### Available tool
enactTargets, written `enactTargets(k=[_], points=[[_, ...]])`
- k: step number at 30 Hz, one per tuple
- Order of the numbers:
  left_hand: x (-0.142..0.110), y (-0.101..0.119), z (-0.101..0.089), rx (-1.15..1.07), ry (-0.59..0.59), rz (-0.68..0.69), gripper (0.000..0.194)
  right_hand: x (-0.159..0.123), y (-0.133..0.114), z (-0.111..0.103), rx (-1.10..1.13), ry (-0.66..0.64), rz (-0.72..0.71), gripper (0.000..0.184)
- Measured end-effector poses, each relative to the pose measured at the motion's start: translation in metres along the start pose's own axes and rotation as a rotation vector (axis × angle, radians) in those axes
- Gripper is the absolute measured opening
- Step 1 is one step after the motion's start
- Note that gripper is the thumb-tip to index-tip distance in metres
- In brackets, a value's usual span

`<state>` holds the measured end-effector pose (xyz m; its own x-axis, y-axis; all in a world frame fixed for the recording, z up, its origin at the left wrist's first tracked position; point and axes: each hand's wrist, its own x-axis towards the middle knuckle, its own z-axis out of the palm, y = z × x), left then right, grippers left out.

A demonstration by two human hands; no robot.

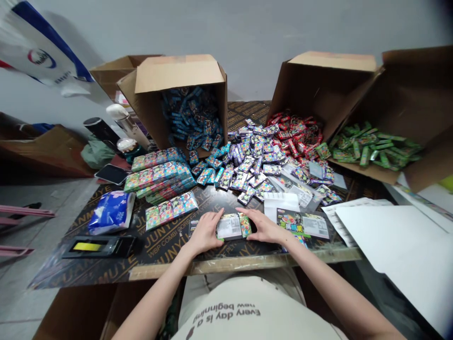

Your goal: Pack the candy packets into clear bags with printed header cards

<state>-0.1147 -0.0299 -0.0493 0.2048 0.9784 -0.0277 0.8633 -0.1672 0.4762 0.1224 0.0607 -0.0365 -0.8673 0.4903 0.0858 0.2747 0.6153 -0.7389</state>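
Observation:
At the table's near edge, my left hand [205, 232] curls its thumb and fingers around the left end of a dark printed packaging card with a white label [229, 226]. My right hand [264, 226] grips the right end, where a small green candy pack [245, 225] lies against the card. Whether other packs sit under the label is hidden. To the left lies a finished-looking row of candy packs [171, 210], side by side in several colours. Another flat printed card [302, 224] rests to the right of my right hand.
Loose purple packs [253, 158] spread across the middle. Tipped cartons hold blue packs [193, 113], red packs [295, 132] and green packs [375, 146]. Stacked rows [161, 174], a blue tissue pack [110, 211] and a black tray [99, 246] stand left; white sheets [389, 236] lie right.

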Motion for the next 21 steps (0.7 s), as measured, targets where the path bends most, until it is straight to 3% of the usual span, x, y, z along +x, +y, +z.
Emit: enactTargets(k=[2, 3, 6, 8, 11, 13, 15, 18, 21], points=[[0.001, 0.004, -0.003, -0.052, 0.039, -0.022, 0.096, 0.004, 0.002, 0.001, 0.180, 0.025, 0.021, 0.092], [0.003, 0.006, -0.005, -0.083, 0.098, -0.052, 0.095, 0.006, 0.002, 0.001, 0.291, 0.104, 0.056, 0.091], [0.010, 0.016, -0.010, -0.251, 0.386, -0.191, 0.094, 0.019, -0.006, 0.002, 0.686, 0.509, 0.209, 0.091], [0.018, 0.026, -0.010, -0.454, 0.546, -0.252, 0.083, 0.030, -0.018, 0.001, 0.932, 0.711, 0.286, 0.087], [0.029, 0.045, -0.003, -0.810, 0.579, -0.257, 0.044, 0.047, -0.038, -0.003, 1.129, 0.917, 0.374, 0.063], [0.034, 0.059, 0.004, -1.041, 0.578, -0.295, 0.031, 0.055, -0.048, -0.005, 1.165, 1.030, 0.447, 0.051], [0.037, 0.073, 0.008, -1.302, 0.618, -0.381, 0.029, 0.058, -0.054, -0.007, 1.181, 1.023, 0.485, 0.047], [0.039, 0.086, 0.004, -1.646, 0.606, -0.497, 0.031, 0.054, -0.061, -0.010, 1.197, 0.907, 0.448, 0.049], [0.041, 0.089, -0.006, -1.792, 0.566, -0.594, 0.029, 0.047, -0.067, -0.014, 1.298, 0.871, 0.386, 0.047]])
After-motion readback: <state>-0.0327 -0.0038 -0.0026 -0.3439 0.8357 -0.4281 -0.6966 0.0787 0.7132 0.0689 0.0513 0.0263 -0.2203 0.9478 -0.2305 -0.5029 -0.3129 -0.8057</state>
